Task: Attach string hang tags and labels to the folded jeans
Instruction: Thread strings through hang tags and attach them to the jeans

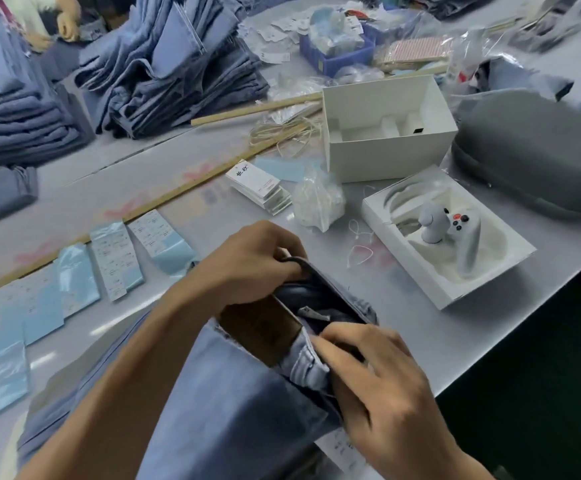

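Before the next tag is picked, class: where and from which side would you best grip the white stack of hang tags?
Pinch the stack of hang tags across its long edges, from above. It lies flat, fanned, with bare table on its near side.

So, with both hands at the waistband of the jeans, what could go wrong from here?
1. The jeans lie near the table edge; pulling may drag them off.
2. Loose white string loops lie close to the left hand and could snag or be swept away.
3. The right hand covers the waistband, so the spot for the tag is hard to see.
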`<state>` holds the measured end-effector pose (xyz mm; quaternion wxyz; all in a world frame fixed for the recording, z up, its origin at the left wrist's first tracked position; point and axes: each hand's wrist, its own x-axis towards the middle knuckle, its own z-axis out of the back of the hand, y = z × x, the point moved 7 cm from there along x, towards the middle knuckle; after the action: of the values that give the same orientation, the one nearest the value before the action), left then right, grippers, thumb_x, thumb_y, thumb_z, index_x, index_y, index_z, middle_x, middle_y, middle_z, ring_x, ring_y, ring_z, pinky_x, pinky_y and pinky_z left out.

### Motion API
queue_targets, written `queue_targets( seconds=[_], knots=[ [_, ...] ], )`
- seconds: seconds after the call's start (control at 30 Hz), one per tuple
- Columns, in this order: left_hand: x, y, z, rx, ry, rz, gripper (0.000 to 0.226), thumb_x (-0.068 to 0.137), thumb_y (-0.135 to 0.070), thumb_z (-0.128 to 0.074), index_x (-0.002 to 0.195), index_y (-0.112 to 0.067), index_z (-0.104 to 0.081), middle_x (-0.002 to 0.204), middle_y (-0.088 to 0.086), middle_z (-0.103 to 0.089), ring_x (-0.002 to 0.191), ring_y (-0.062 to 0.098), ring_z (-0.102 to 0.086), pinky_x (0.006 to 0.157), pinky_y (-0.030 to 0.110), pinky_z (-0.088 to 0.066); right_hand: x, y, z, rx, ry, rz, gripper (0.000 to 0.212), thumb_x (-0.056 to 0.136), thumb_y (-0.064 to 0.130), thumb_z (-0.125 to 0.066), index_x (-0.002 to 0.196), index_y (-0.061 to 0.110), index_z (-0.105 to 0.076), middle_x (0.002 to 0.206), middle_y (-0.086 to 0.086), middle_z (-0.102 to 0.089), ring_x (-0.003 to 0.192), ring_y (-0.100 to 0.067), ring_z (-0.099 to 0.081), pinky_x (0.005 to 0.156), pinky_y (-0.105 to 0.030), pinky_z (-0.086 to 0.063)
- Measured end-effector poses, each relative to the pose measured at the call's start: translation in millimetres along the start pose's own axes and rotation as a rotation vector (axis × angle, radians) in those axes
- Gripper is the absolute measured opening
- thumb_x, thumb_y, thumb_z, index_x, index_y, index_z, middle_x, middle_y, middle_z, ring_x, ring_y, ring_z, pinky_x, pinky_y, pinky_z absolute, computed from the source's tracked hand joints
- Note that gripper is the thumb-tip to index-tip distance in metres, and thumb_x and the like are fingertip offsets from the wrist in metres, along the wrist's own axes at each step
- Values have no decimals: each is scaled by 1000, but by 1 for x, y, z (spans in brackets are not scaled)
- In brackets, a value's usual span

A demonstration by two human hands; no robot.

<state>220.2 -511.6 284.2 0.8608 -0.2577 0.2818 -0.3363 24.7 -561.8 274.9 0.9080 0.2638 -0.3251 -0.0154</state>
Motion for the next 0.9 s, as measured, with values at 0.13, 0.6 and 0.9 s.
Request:
queue_targets(
  seconds=[0.13,0.6,0.9],
  knots=[
    [11,9,-10,-42,76,31,7,88,-28,-73,82,-31,-75,76,-11,-76,77,13,-72,84,42,-59,2,-17,9,111,-75,-236,24,98,22,-62,114,9,-75,109,0,-63,95,-8,-64,87,-16,-51],
    [22,9,-15,44,100,61,10,87,-33,-72,78,-30,-76,80,-9,-75,81,14,-70,80,39,-59,23,-65,-27,335,80,-665,21,82,34,-80,103,33,-77,82,14,-63,73,-6,-59,63,-7,-41],
    [-27,-3,54,-550,-358,-460,31,96,-17,-67,126,-26,-64,131,-3,-66,124,19,-61,98,33,-51,11,-91,1,-107,97,-648,48,93,69,-43,82,32,-71,97,15,-43,66,-1,-55,54,-21,-37]
  ],
)
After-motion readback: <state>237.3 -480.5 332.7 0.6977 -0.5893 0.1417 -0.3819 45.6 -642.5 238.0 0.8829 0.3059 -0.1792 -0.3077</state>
